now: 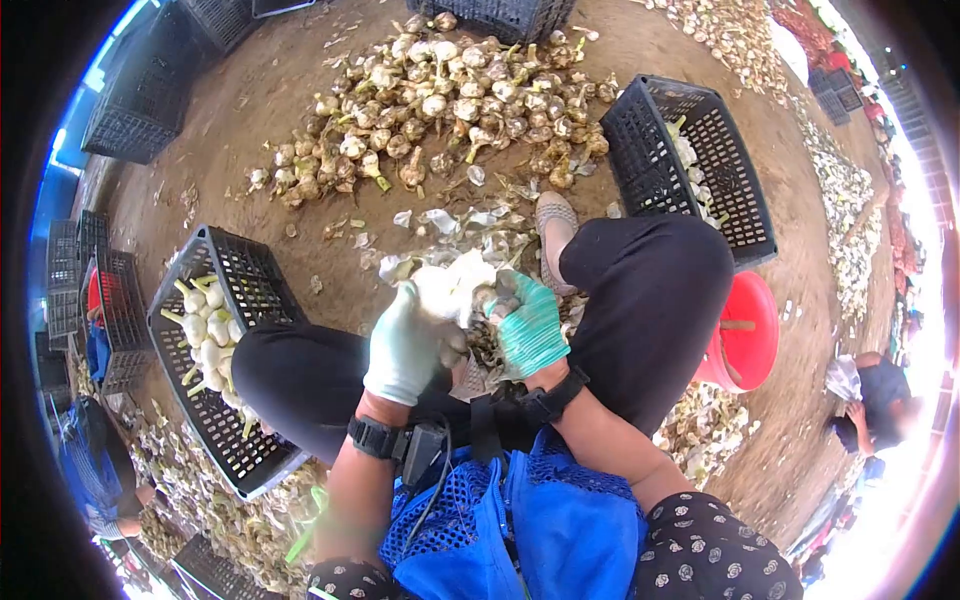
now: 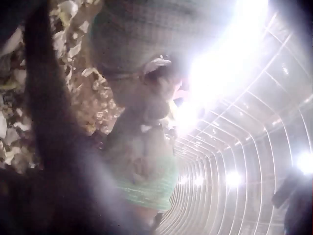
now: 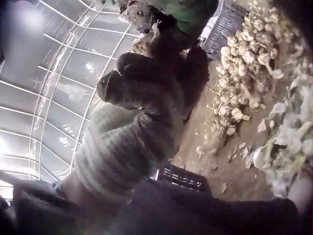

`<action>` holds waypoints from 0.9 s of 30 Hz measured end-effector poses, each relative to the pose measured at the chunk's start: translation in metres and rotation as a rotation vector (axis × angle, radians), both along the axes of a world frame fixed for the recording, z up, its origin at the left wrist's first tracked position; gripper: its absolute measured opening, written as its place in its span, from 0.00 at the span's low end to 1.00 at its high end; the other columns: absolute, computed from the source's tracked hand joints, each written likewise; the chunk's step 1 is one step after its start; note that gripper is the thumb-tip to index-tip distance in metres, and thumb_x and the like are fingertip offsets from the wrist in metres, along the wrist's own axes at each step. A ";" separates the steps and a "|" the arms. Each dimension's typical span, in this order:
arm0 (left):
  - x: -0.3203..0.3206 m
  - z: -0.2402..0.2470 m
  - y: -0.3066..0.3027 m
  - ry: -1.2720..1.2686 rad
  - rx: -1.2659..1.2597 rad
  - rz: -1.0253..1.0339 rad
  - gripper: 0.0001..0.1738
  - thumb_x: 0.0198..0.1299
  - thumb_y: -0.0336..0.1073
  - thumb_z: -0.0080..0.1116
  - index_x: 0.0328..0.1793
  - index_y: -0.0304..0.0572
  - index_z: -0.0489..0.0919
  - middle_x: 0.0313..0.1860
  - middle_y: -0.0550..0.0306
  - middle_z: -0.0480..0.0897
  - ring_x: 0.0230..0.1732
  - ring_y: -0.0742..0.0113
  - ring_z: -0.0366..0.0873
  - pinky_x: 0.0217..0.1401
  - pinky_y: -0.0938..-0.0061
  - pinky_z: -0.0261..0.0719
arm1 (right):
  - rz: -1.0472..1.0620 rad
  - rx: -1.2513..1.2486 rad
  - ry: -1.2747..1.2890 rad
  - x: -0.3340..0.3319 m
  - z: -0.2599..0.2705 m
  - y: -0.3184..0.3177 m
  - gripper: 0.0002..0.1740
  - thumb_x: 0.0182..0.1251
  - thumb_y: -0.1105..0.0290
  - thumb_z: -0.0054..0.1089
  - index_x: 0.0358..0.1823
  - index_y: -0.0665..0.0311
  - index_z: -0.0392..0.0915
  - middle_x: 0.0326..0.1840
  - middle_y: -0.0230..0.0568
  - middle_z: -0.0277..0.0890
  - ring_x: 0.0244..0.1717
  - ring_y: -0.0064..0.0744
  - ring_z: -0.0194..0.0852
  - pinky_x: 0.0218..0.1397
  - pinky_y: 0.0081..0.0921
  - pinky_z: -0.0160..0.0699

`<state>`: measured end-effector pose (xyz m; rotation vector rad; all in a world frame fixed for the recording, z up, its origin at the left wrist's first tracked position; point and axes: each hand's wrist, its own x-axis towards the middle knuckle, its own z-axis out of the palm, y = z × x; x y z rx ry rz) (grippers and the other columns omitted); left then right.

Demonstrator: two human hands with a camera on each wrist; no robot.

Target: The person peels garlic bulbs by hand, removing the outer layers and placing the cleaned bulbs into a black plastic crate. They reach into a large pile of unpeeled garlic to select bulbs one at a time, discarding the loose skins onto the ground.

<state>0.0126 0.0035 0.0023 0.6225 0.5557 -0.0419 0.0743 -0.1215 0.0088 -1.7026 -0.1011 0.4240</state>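
In front of the person's lap, both gloved hands meet around a pale garlic bulb (image 1: 447, 288), washed out by glare. The left hand (image 1: 402, 342), in a whitish glove with its thumb up, grips the bulb from the left. The right hand (image 1: 531, 326), in a green striped glove with dirt-darkened fingertips, pinches at the bulb's right side. Seen from the right wrist, the left hand (image 3: 132, 127) has its fingers curled, with the right hand (image 3: 188, 17) close above it. In the left wrist view the right hand (image 2: 142, 152) is blurred and the bulb is mostly hidden.
A heap of untrimmed garlic (image 1: 440, 100) lies on the dirt ahead. One black crate (image 1: 270, 290) with cleaned white bulbs stands left, another black crate (image 1: 735, 165) with bulbs at right. Beside the right knee is a red bucket (image 1: 755, 330). Loose skins (image 1: 460, 225) litter the ground.
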 end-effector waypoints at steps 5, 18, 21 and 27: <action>-0.001 -0.014 0.008 0.040 -0.253 -0.085 0.28 0.57 0.56 0.36 0.49 0.39 0.67 0.34 0.51 0.77 0.22 0.60 0.74 0.16 0.71 0.71 | -0.061 0.111 0.206 -0.002 -0.010 -0.002 0.16 0.49 0.76 0.54 0.41 0.77 0.69 0.27 0.32 0.70 0.24 0.16 0.59 0.28 0.14 0.64; -0.006 -0.021 0.005 -0.208 0.278 0.167 0.31 0.46 0.30 0.56 0.56 0.34 0.58 0.47 0.51 0.69 0.43 0.64 0.71 0.43 0.73 0.73 | -0.035 0.336 0.455 -0.007 0.004 0.004 0.14 0.48 0.78 0.54 0.39 0.75 0.69 0.30 0.35 0.72 0.29 0.18 0.65 0.32 0.16 0.67; -0.010 -0.005 0.012 -0.136 0.172 0.084 0.34 0.42 0.31 0.59 0.57 0.34 0.58 0.44 0.51 0.71 0.37 0.65 0.73 0.31 0.79 0.74 | 0.056 -0.018 0.006 0.001 0.003 -0.001 0.12 0.47 0.82 0.50 0.37 0.72 0.71 0.26 0.34 0.72 0.27 0.18 0.65 0.30 0.16 0.66; -0.015 0.023 0.008 -0.125 0.068 0.011 0.41 0.33 0.38 0.65 0.55 0.33 0.60 0.40 0.49 0.73 0.26 0.63 0.75 0.16 0.83 0.71 | -0.032 -0.289 -0.370 0.016 -0.016 0.004 0.08 0.40 0.82 0.47 0.26 0.70 0.72 0.24 0.49 0.72 0.24 0.34 0.71 0.25 0.23 0.66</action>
